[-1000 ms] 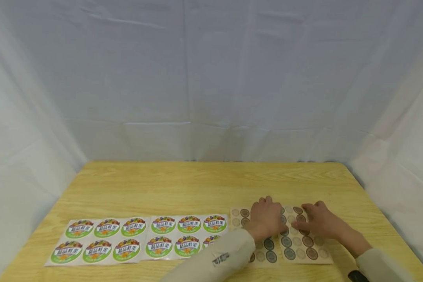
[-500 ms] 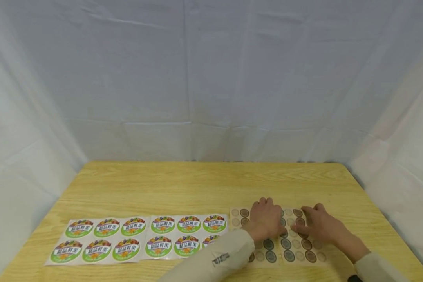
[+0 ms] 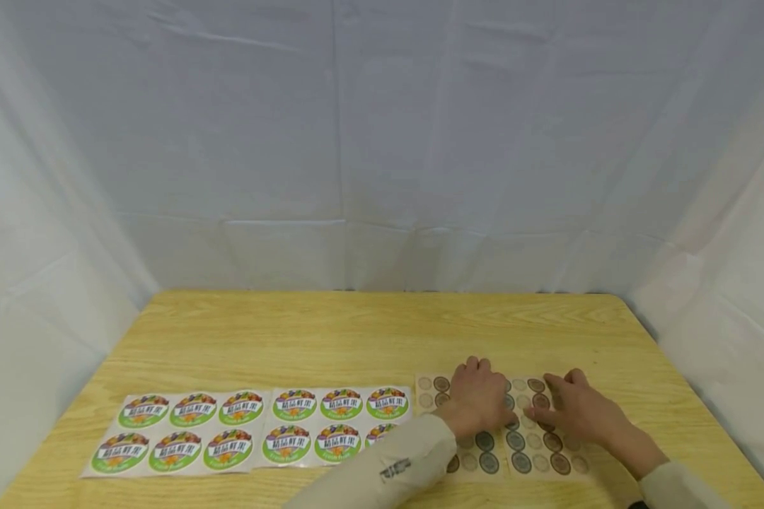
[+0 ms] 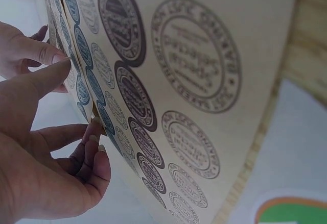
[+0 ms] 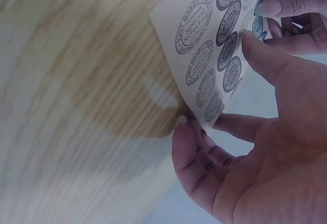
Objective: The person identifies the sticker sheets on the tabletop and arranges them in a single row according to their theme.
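Observation:
Two tan sheets of round "Special Selected" baking stickers lie side by side on the table's right half: a left sticker sheet (image 3: 433, 393) and a right sticker sheet (image 3: 535, 444). My left hand (image 3: 479, 398) lies over the left one, its thumb reaching to the seam and its fingers curled at the far edge. My right hand (image 3: 587, 411) holds the right sheet near its far corner. In the right wrist view that hand's thumb presses on top of the sheet (image 5: 196, 43), with the other fingers bent around the corner. Both thumbs come close together in the left wrist view.
Two white sheets of fruit stickers, a left one (image 3: 194, 430) and a right one (image 3: 337, 425), lie in a row to the left. The left sleeve (image 3: 388, 463) overlaps the right one. White curtains (image 3: 382, 141) surround the wooden table (image 3: 331, 332).
The right sticker sheet has shifted slightly left, and the right hand has lowered a little with it. My left hand stays nearly still.

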Tool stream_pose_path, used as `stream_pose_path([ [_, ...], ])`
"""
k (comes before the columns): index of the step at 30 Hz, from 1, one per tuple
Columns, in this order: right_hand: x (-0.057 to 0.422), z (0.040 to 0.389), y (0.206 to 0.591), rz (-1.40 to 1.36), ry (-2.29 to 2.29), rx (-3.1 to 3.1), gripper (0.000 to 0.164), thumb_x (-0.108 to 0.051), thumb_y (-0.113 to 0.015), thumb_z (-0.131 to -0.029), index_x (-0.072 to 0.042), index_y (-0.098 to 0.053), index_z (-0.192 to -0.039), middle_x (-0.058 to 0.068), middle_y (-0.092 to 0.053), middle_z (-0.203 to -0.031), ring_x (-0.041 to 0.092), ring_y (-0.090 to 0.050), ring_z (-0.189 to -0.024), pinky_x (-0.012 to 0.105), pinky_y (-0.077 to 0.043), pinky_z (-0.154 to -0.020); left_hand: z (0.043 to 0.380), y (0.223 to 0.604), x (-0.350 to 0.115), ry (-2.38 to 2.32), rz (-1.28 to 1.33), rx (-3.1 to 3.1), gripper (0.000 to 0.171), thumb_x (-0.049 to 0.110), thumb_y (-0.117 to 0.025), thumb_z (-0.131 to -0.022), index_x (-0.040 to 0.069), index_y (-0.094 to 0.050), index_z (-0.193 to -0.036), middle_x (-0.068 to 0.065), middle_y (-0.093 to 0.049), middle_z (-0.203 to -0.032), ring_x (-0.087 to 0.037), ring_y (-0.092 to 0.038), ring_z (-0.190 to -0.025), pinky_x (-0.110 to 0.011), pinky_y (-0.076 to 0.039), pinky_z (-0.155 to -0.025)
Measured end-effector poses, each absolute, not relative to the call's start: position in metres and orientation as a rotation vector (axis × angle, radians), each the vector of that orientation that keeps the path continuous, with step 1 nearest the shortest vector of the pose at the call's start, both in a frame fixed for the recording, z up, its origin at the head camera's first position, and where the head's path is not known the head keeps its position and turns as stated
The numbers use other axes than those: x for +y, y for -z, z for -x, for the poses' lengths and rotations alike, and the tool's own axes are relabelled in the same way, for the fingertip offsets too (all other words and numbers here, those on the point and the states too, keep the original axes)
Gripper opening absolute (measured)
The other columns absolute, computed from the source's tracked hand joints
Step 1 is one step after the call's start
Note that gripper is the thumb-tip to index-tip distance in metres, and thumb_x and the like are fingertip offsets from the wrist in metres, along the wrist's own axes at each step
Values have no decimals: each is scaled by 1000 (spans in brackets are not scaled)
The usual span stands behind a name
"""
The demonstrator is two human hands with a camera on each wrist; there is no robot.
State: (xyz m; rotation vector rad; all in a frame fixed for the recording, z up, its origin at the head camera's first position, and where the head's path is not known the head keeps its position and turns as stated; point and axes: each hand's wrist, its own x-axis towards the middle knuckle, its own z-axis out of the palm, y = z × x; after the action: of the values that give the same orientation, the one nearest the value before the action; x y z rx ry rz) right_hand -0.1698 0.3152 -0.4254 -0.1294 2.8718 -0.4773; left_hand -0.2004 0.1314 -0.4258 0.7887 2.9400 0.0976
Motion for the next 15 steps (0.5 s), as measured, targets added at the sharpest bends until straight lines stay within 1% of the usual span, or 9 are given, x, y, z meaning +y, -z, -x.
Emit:
stream_pose_path([
  [7, 316, 166, 425, 146, 393, 2909, 86, -60, -60, -85, 5, -44, -138, 13, -42, -102, 26, -41, -77, 36, -36, -54, 202, 427, 132, -47, -802, 2958, 37, 63, -66, -79, 27, -61, -69, 5, -45, -83, -14, -36, -85, -30, -36, -81],
  [9, 316, 166, 425, 160, 381, 2916, 85, -61, -59, -85, 4, -45, -139, 13, -41, -104, 27, -39, -78, 37, -36, -54, 202, 427, 132, -19, -803, 2957, 37, 64, -64, -79, 27, -62, -71, 5, -45, -85, -14, -36, -86, -31, -35, -81],
  [15, 319, 166, 427, 175, 383, 2918, 86, -62, -58, -85, 3, -44, -139, 15, -41, -108, 29, -40, -81, 37, -36, -54, 203, 424, 130, 44, -824, 2946, 36, 67, -62, -79, 32, -66, -80, 5, -45, -91, -14, -35, -91, -32, -33, -84],
])
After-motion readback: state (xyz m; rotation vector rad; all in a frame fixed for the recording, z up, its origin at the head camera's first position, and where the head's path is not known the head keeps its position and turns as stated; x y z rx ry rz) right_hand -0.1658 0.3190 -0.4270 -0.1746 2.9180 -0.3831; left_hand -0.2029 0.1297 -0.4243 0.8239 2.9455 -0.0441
